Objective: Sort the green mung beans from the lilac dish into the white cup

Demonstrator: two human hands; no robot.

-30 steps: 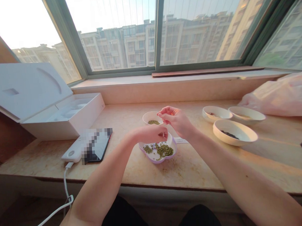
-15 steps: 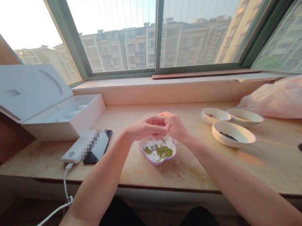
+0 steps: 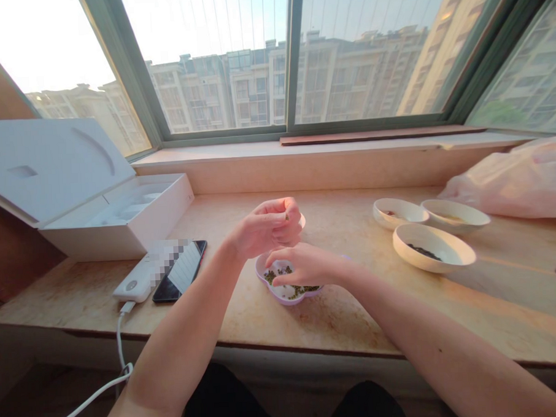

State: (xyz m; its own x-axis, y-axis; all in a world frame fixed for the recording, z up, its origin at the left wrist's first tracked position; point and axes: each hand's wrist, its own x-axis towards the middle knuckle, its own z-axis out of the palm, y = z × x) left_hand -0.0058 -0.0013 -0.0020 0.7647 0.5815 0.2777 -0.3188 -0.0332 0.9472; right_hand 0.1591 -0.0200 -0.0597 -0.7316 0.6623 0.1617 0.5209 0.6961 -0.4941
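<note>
My left hand (image 3: 270,226) is raised over the counter, its thumb and fingertips pinched on a small mung bean (image 3: 287,218). Just below it, my right hand (image 3: 308,264) reaches over a purple-rimmed, flower-shaped bowl (image 3: 291,301), thumb and fingers apart. Green mung beans (image 3: 304,289) lie scattered in the bowl, partly covered by that hand. Behind my left hand, the edge of a pale bowl (image 3: 302,221) peeks out; its contents are hidden.
Three white bowls stand to the right; the nearest bowl (image 3: 462,253) holds dark pieces. A plastic bag (image 3: 525,182) lies beyond them. On the left are an open white box (image 3: 161,210), a phone (image 3: 182,274) and a corded white power bank (image 3: 132,282). The counter's front edge runs close to my knees.
My hands, together half a second ago, have separated. The right came down toward me over the flower-shaped bowl and its fingers spread; the left rose slightly, with a bean now showing at its fingertips.
</note>
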